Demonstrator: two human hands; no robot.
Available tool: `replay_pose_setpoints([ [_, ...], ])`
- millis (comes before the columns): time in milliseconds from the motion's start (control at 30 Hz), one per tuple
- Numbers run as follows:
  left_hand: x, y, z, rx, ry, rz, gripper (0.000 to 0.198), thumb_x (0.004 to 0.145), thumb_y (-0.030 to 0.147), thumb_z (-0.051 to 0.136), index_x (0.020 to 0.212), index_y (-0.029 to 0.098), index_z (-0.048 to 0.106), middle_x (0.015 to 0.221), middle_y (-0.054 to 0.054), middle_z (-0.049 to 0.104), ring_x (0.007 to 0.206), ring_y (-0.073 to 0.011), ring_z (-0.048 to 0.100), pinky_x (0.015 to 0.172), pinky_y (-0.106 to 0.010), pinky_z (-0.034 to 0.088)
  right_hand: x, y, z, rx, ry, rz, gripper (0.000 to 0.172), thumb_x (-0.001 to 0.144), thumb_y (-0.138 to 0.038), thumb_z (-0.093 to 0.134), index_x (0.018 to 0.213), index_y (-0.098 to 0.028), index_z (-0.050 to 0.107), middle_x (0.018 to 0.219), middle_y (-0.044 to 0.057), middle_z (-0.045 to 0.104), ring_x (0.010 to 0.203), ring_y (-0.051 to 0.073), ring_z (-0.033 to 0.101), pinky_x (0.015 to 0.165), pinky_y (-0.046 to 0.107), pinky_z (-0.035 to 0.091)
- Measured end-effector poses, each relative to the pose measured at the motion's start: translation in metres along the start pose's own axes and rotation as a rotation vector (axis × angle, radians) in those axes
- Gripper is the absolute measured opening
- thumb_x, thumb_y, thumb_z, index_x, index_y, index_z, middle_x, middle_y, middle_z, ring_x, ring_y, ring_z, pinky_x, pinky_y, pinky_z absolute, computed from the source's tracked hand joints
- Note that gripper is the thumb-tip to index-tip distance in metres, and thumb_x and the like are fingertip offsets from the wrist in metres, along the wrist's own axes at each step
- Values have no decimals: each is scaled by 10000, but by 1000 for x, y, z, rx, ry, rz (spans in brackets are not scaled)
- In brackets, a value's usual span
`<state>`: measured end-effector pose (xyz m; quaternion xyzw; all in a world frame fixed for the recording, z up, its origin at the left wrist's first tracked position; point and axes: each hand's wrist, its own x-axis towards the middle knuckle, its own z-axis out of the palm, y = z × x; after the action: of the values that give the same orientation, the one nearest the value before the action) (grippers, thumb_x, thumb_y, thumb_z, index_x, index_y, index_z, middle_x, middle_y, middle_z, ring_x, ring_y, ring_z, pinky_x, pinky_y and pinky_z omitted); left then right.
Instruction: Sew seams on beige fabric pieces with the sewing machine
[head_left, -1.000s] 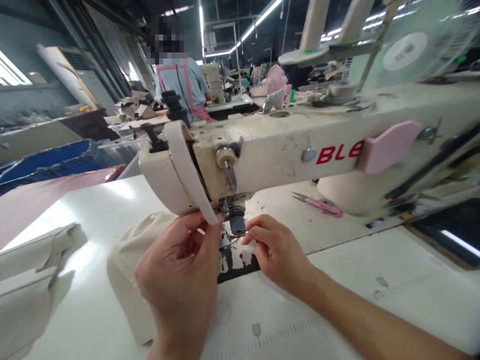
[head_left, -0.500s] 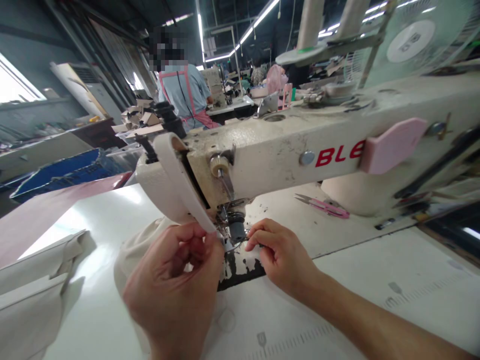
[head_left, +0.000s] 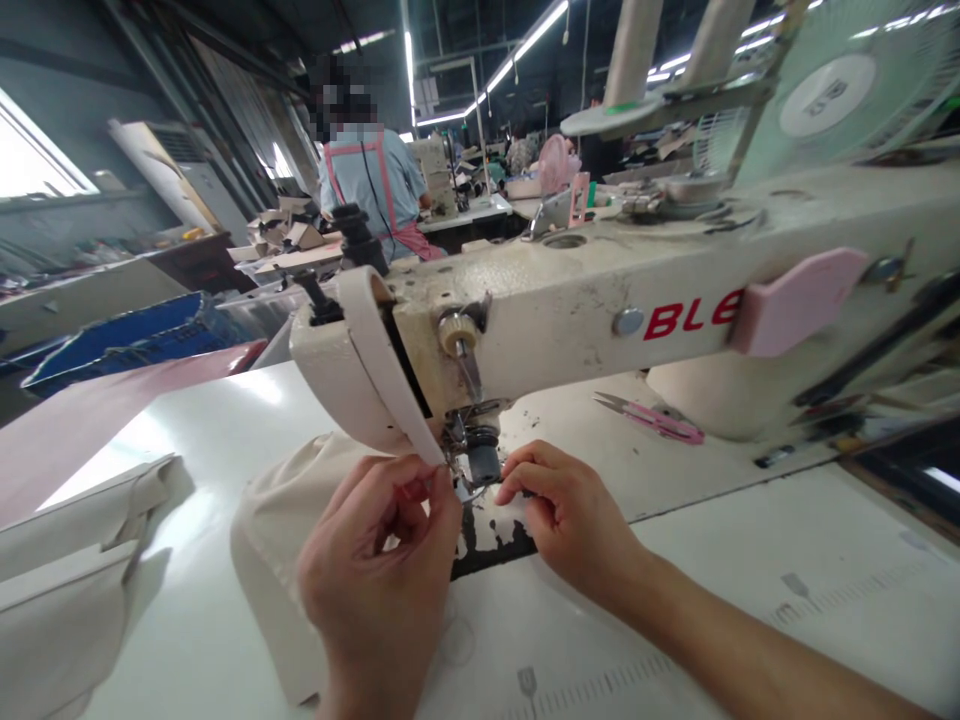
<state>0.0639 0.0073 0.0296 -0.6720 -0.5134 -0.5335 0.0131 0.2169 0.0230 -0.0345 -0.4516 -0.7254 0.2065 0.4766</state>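
Observation:
The cream sewing machine (head_left: 555, 320) stands before me, and a white strip (head_left: 390, 370) loops over its head and runs down beside the needle area. My left hand (head_left: 382, 570) is closed in a pinch on the strip's lower part, left of the dark roller (head_left: 482, 455) by the presser foot. Curled close to the roller's right side are the fingers of my right hand (head_left: 566, 505); what they hold, if anything, is hidden. Beige fabric (head_left: 281, 540) lies bunched behind and left of my left hand, partly covered by it.
Pink thread snips (head_left: 660, 420) lie on the machine bed to the right. Folded beige pieces (head_left: 67, 600) rest on the table at left, near a blue bin (head_left: 127, 340). A person in a pink apron (head_left: 375, 190) is farther back. Thread cones and a fan (head_left: 825, 95) stand upper right.
My left hand has shifted and turned slightly to the right, uncovering more beige fabric. My right hand keeps nearly the same place by the roller. The whole view has shifted a little.

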Motion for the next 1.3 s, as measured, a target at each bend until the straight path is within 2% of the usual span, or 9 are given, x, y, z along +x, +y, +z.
replay_pose_setpoints([
  [67, -2, -4, 3, -16, 1, -52, 119, 751, 130, 643, 652, 185, 606, 568, 53, 496, 485, -82, 431, 439, -192, 358, 0, 0, 0, 5, 3, -1, 438, 543, 178, 411, 698, -137, 672, 835, 50, 627, 781, 162, 599, 698, 259, 467],
  [233, -8, -7, 4, -220, -44, -350, 69, 741, 232, 681, 698, 190, 646, 512, 60, 530, 401, -83, 443, 378, -189, 338, 0, 0, 0, 18, 9, -6, 451, 552, 183, 406, 709, -141, 677, 835, 43, 622, 789, 150, 597, 705, 241, 461],
  [300, -9, -8, 2, -238, -73, -394, 83, 735, 254, 688, 699, 189, 649, 482, 63, 538, 372, -81, 442, 365, -183, 350, 0, 0, -1, 20, 12, -4, 456, 551, 188, 405, 708, -141, 679, 838, 40, 621, 788, 145, 596, 696, 230, 457],
  [567, -8, -22, -5, 140, -96, -50, 57, 731, 184, 647, 676, 191, 631, 554, 51, 581, 445, -90, 530, 464, -191, 422, -1, 1, 0, 20, 15, 8, 452, 549, 178, 401, 692, -148, 679, 833, 26, 617, 790, 137, 593, 710, 223, 449],
  [700, -3, -25, -13, 179, -27, -72, 76, 701, 138, 650, 685, 210, 629, 547, 63, 557, 451, -93, 523, 481, -203, 414, -1, 0, -1, 8, 11, 19, 455, 565, 165, 398, 704, -165, 680, 834, 16, 613, 767, 137, 583, 686, 227, 445],
  [833, 0, -26, -29, 115, -58, -125, 65, 725, 173, 658, 726, 229, 625, 582, 64, 551, 468, -91, 513, 469, -207, 398, -1, -1, -2, 9, -3, 27, 458, 576, 153, 386, 712, -178, 672, 819, 5, 598, 766, 143, 585, 692, 239, 457],
  [967, 2, -28, -42, 97, -98, -42, 83, 744, 158, 647, 726, 226, 603, 621, 63, 544, 498, -78, 502, 482, -190, 405, -1, -2, -2, 7, -4, 25, 458, 582, 143, 381, 712, -184, 673, 808, 1, 588, 728, 136, 585, 659, 231, 459],
  [1100, 3, -32, -44, 40, -257, 83, 116, 775, 99, 633, 754, 209, 599, 701, 43, 561, 513, -62, 503, 455, -143, 426, 0, -1, -1, -8, 0, 18, 449, 557, 145, 379, 690, -176, 663, 806, 7, 603, 696, 129, 581, 617, 216, 440],
  [1300, 8, -31, -40, 9, -189, 84, 119, 800, 98, 634, 740, 196, 604, 728, 30, 562, 545, -69, 493, 472, -159, 429, 1, -2, -2, -18, -3, 14, 427, 563, 132, 383, 683, -182, 647, 810, 6, 613, 713, 136, 590, 618, 221, 437],
])
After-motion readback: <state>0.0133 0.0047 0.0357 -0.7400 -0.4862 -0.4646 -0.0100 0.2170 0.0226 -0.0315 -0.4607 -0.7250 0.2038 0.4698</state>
